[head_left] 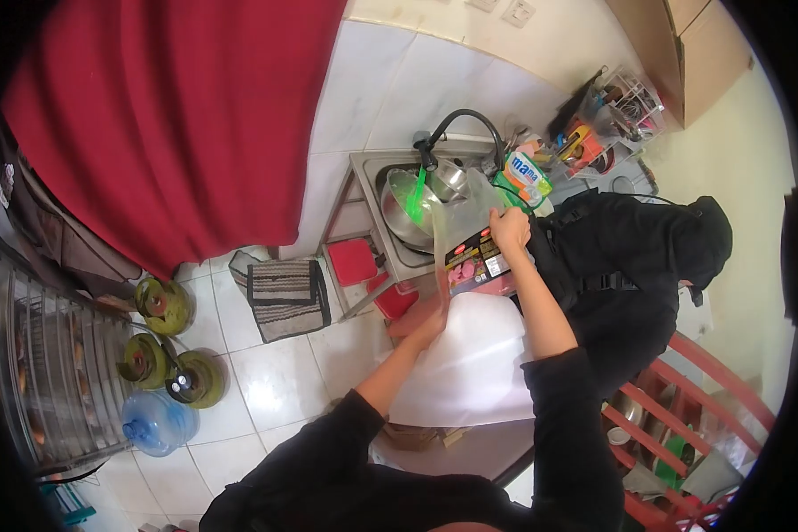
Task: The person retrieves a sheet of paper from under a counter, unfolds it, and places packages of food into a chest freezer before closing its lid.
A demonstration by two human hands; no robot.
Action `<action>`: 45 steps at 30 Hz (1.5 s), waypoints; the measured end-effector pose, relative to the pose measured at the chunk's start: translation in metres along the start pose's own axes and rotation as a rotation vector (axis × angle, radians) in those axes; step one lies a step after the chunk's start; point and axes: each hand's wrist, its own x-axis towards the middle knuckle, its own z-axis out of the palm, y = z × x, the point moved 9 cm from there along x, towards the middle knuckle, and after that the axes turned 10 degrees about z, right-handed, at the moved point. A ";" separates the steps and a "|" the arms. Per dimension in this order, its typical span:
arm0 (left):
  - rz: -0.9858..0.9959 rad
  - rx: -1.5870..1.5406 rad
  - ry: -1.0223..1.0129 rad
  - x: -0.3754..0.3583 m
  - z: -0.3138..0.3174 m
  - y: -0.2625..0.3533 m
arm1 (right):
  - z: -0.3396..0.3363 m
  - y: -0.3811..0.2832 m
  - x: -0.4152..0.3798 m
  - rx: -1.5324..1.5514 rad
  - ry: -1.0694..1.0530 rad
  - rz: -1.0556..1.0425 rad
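In front of me I hold a translucent plastic bag point(466, 215) stretched between both hands. My right hand point(510, 232) is closed on its upper right edge, thumb on top. Lower down, my left hand point(424, 326) grips the bag's left edge, its fingers partly hidden by the plastic. A package with a dark printed label and pink pictures point(476, 266) shows within the bag's outline. Below it lies a white sheet-like surface point(465, 363). A black backpack point(625, 257) sits right beside my right hand.
Ahead is a metal sink point(361, 166) with a steel bowl point(397, 215), a green utensil point(416, 199) and a black faucet point(463, 115). A green Mama pouch point(525, 180) stands beside it. Green gas cylinders point(164, 304) and a blue water jug point(160, 424) stand on the left floor.
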 end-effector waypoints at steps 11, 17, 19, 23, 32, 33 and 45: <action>-0.008 -0.084 0.006 0.007 0.009 0.010 | 0.006 -0.015 0.026 -0.151 -0.067 -0.049; 0.065 -0.206 -0.023 0.017 0.022 0.000 | 0.005 -0.018 0.028 -0.198 -0.111 -0.056; 0.075 -0.226 -0.029 0.025 0.026 -0.006 | 0.003 -0.019 0.031 -0.209 -0.107 -0.059; 0.085 -0.217 -0.043 0.020 0.031 0.003 | 0.003 -0.020 0.032 -0.233 -0.114 -0.086; 0.041 -0.199 -0.028 0.019 0.036 -0.011 | 0.013 -0.043 0.022 -0.322 -0.105 -0.174; 0.025 -0.207 -0.021 0.024 0.036 -0.005 | 0.013 -0.049 0.029 -0.333 -0.115 -0.181; 0.062 -0.270 -0.053 0.029 0.044 -0.003 | 0.017 -0.054 0.032 -0.383 -0.135 -0.230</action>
